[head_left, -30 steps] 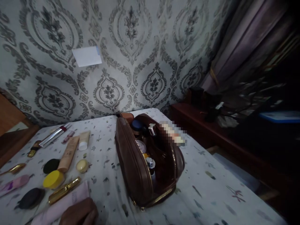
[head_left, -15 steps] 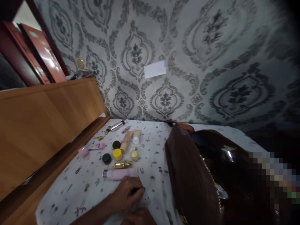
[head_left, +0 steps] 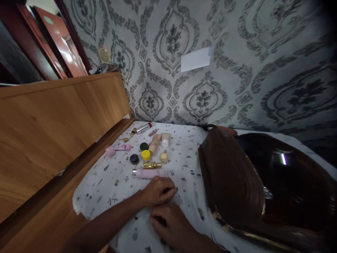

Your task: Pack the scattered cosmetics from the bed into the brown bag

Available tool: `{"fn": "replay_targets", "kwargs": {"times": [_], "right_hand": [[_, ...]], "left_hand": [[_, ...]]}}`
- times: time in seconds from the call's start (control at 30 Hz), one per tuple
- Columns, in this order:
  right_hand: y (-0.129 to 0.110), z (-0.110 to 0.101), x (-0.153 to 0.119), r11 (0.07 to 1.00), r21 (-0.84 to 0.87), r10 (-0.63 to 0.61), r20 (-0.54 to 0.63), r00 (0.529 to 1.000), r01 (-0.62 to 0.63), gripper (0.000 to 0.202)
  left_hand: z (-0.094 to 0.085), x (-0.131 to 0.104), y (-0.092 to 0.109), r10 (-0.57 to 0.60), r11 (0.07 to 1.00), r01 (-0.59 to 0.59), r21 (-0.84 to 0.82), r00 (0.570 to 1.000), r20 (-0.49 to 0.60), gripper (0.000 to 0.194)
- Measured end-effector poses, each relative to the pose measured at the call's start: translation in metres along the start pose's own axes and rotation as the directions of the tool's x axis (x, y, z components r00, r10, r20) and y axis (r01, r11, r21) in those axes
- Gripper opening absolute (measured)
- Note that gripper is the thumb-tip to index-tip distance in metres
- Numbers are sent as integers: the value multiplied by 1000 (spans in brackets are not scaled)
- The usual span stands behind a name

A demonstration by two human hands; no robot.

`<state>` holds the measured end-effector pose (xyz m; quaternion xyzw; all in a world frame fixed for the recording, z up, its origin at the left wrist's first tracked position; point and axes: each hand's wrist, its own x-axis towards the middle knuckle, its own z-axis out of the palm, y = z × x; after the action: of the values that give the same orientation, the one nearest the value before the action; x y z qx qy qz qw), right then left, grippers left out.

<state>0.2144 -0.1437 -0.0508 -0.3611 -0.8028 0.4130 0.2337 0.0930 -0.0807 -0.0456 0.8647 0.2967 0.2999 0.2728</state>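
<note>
My left hand (head_left: pixel 159 190) rests on the patterned sheet with its fingers curled, just below a pale pink tube (head_left: pixel 149 173). Close beneath it, my right hand (head_left: pixel 171 223) is curled in a loose fist; nothing shows in either hand. Beyond the pink tube lies a gold bottle (head_left: pixel 152 165). Behind that are a yellow jar (head_left: pixel 145 155), a black jar (head_left: pixel 134 159), a dark green-lidded jar (head_left: pixel 144 147) and a cream jar (head_left: pixel 164 157). A beige tube (head_left: pixel 155 143) leans beside a white-capped tube (head_left: pixel 165 139).
An open brown bag (head_left: pixel 231 175) with a gold zip takes up the right side. Pink items (head_left: pixel 122 147) and a silver tube (head_left: pixel 144 128) lie farther left and back. A wooden board (head_left: pixel 79 109) borders the left; a patterned wall (head_left: pixel 173 84) stands behind.
The view has shifted, so the scene sits higher and farther right. My right hand, mostly cut off before, now shows fully. Both hands stay curled near the pink tube.
</note>
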Motion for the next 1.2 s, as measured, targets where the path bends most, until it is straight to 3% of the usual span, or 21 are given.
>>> {"fn": "replay_targets", "kwargs": {"times": [0.17,0.37,0.53,0.6,0.7,0.8,0.9,1.0,1.1,1.2], "right_hand": [[-11,-8,13,993,96,57,98,994,-67,18],[-3,10,26,947,316,72,-13,997,-64,24],[9,18,29,977,210,40,-58,998,-27,22],[9,17,29,982,184,39,-40,998,-31,21],[8,15,28,987,152,57,-24,998,-53,18],[12,16,26,994,99,48,-30,998,-45,16],[19,19,25,996,83,37,-63,997,-32,18],[26,21,25,994,104,42,-57,998,-36,19],[29,22,24,990,119,76,-29,997,-72,18],[30,23,25,988,124,97,-41,994,-92,15]], "left_hand": [[-11,-1,-11,57,992,-45,119,993,-99,38],[-33,-4,-27,99,959,-22,281,960,-262,38],[-34,-6,-27,93,959,-19,282,964,-250,36],[-37,-6,-28,28,966,52,252,953,-303,36],[-58,-2,-43,-143,950,259,172,854,-500,39],[-102,6,-75,-232,916,384,113,740,-631,37],[-152,13,-113,-302,871,487,70,641,-705,26],[-185,17,-145,-354,826,561,58,596,-721,19],[-195,24,-165,-404,799,598,67,616,-676,19],[-189,40,-176,-451,786,607,115,691,-564,22]]}}
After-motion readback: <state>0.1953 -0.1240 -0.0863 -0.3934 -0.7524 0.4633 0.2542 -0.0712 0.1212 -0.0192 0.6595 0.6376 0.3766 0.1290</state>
